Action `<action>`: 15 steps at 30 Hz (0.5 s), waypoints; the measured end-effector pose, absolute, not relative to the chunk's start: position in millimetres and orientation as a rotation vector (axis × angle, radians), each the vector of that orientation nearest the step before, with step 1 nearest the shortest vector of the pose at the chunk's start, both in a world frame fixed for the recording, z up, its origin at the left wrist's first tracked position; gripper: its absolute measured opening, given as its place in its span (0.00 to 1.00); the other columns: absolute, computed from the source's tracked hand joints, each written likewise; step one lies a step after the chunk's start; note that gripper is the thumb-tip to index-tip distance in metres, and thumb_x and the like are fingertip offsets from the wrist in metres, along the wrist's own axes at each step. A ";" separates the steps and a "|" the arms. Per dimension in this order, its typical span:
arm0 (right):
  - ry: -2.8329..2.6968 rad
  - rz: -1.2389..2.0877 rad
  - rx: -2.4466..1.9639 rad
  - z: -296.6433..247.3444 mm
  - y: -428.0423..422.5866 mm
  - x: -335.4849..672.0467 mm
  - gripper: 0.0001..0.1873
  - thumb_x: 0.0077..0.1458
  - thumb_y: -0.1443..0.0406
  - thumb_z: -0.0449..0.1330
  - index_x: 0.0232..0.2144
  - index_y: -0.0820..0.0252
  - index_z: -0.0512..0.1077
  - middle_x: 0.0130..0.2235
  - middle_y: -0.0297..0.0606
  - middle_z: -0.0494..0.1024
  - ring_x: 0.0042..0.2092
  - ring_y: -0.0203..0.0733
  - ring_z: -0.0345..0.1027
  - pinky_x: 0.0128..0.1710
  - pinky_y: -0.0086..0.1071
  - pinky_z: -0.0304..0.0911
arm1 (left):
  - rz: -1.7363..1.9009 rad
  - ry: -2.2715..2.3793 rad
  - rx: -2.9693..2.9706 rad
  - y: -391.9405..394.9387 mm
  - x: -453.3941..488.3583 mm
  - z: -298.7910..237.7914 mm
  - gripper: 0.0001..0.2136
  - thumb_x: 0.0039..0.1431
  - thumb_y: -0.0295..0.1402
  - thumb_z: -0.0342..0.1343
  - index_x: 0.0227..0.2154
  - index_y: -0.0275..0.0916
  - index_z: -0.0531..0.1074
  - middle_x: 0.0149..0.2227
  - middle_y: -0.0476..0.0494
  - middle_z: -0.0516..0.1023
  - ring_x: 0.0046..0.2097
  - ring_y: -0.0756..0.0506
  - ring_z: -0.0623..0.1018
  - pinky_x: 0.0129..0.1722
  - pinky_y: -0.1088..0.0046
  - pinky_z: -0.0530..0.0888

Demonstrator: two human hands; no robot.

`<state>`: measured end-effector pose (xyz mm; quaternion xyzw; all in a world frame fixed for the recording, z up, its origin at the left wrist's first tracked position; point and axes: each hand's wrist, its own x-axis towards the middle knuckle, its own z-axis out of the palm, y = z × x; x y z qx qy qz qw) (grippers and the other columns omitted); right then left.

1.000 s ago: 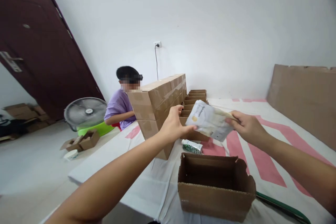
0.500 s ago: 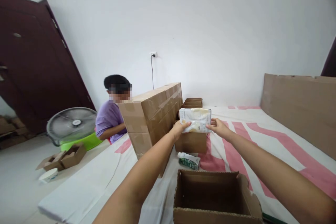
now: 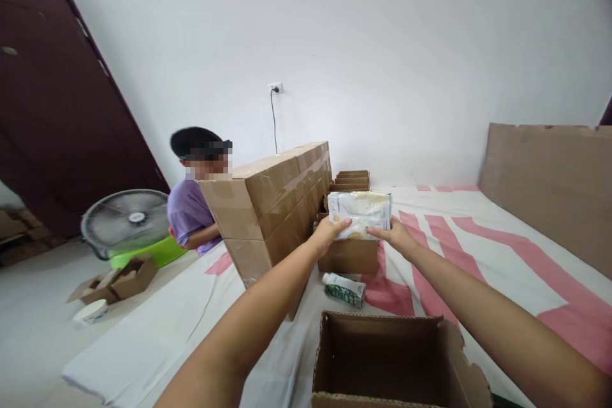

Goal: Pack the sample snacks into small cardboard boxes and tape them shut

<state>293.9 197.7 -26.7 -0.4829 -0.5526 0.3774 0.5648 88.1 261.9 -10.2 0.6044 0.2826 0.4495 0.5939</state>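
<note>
Both my arms reach forward over the white and pink striped table (image 3: 478,255). My left hand (image 3: 329,233) and my right hand (image 3: 394,234) grip the two ends of a white and yellow pouch (image 3: 362,213), holding it level just above a small open cardboard box (image 3: 349,256). A green and white drink carton (image 3: 344,288) lies on its side below that box. A larger open cardboard box (image 3: 396,357), with nothing in it, stands nearest to me.
A long stack of taped cardboard boxes (image 3: 268,204) runs along the left of the table, with more open boxes (image 3: 352,179) behind. A person in a purple shirt (image 3: 191,207) sits beyond the stack. A floor fan (image 3: 125,221), flattened cardboard (image 3: 549,185) at right.
The pouch went from tilted and held near me to level and farther away above the small open box. Both hands now grip its ends.
</note>
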 end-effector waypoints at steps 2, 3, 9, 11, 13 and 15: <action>-1.279 0.954 -1.077 -26.1 189.4 292.0 0.35 0.35 0.52 0.74 0.45 0.61 0.74 0.48 0.44 0.81 0.50 0.53 0.74 0.51 0.44 0.70 | 1.044 0.649 1.446 256.3 88.1 -10.7 0.34 0.33 0.48 0.74 0.44 0.34 0.75 0.46 0.36 0.81 0.48 0.37 0.78 0.52 0.62 0.71; -1.264 0.979 -1.051 -25.9 185.5 291.1 0.36 0.34 0.51 0.75 0.45 0.61 0.74 0.48 0.44 0.81 0.50 0.53 0.75 0.51 0.44 0.71 | 1.043 0.654 1.467 253.8 87.2 -11.9 0.35 0.33 0.48 0.74 0.45 0.35 0.74 0.47 0.37 0.80 0.50 0.37 0.77 0.53 0.62 0.71; -1.086 0.963 -1.043 -31.9 160.0 303.7 0.38 0.34 0.49 0.74 0.47 0.59 0.73 0.49 0.46 0.80 0.50 0.55 0.75 0.45 0.43 0.73 | 1.060 0.861 1.585 228.6 56.6 -35.9 0.29 0.53 0.50 0.60 0.55 0.41 0.64 0.57 0.36 0.68 0.58 0.39 0.70 0.53 0.63 0.69; -1.032 0.921 -1.063 -38.6 143.0 320.3 0.37 0.38 0.50 0.73 0.49 0.58 0.72 0.51 0.45 0.79 0.52 0.55 0.73 0.45 0.42 0.72 | 1.003 0.870 1.644 210.9 31.3 -48.0 0.25 0.56 0.47 0.57 0.54 0.43 0.64 0.57 0.39 0.67 0.58 0.40 0.70 0.56 0.62 0.67; -0.975 0.887 -1.112 -49.1 120.7 341.1 0.36 0.41 0.51 0.72 0.51 0.57 0.71 0.53 0.45 0.77 0.54 0.55 0.71 0.45 0.41 0.71 | 0.845 0.832 1.716 189.9 -0.9 -61.9 0.28 0.49 0.41 0.64 0.53 0.42 0.66 0.55 0.39 0.70 0.57 0.39 0.71 0.58 0.57 0.66; -0.904 0.862 -1.209 -63.3 97.0 361.5 0.35 0.42 0.50 0.72 0.51 0.56 0.71 0.53 0.44 0.77 0.54 0.56 0.71 0.44 0.41 0.71 | 0.612 0.777 1.790 168.6 -33.5 -79.5 0.37 0.38 0.37 0.70 0.55 0.42 0.66 0.58 0.37 0.71 0.61 0.34 0.69 0.61 0.50 0.62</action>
